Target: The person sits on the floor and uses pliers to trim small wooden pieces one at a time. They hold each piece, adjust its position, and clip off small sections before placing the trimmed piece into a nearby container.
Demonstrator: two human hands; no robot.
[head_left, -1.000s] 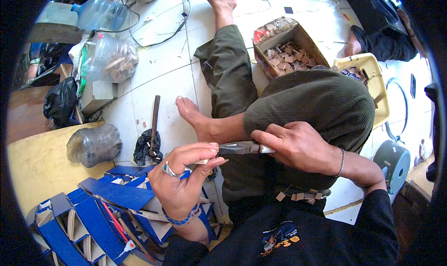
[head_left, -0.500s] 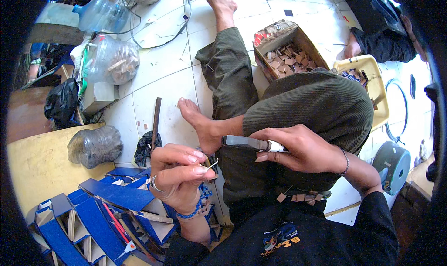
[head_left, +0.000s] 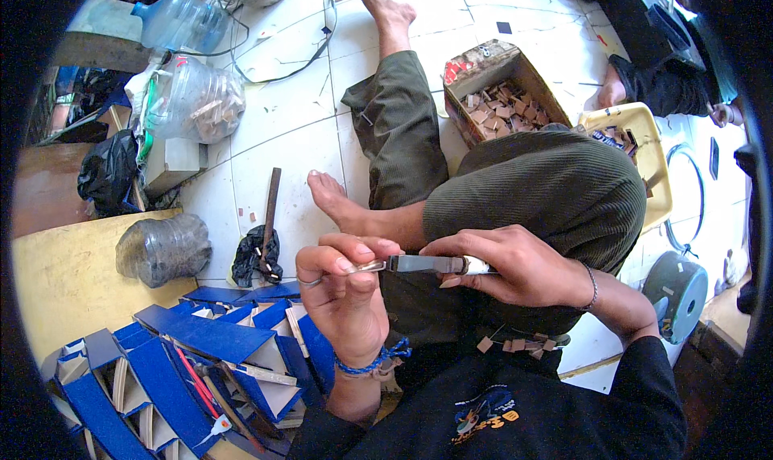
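A small, slender pale piece [head_left: 369, 267] is sitting between the thumb and fingertips of the left hand [head_left: 346, 303], which are pressing together on it above the person's lap. A metal blade tool [head_left: 425, 264] is pointing leftward at the piece, its end lying right beside it; whether they are touching, I cannot tell. The right hand [head_left: 525, 271] is closing around the tool's pale handle [head_left: 477, 265], fingers curling over it and thumb bracing from below.

Past the raised knee, an open wooden box [head_left: 483, 60] is holding a heap of small brown squares [head_left: 507, 109]. Just right of it, a yellow tray [head_left: 661, 188] is holding loose bits and a wrapper [head_left: 609, 138]. Far left, a clear plastic container [head_left: 173, 89] is holding pale wooden pieces [head_left: 217, 118]. Nearer, blue-covered compartments [head_left: 181, 331] are showing pale inner walls.
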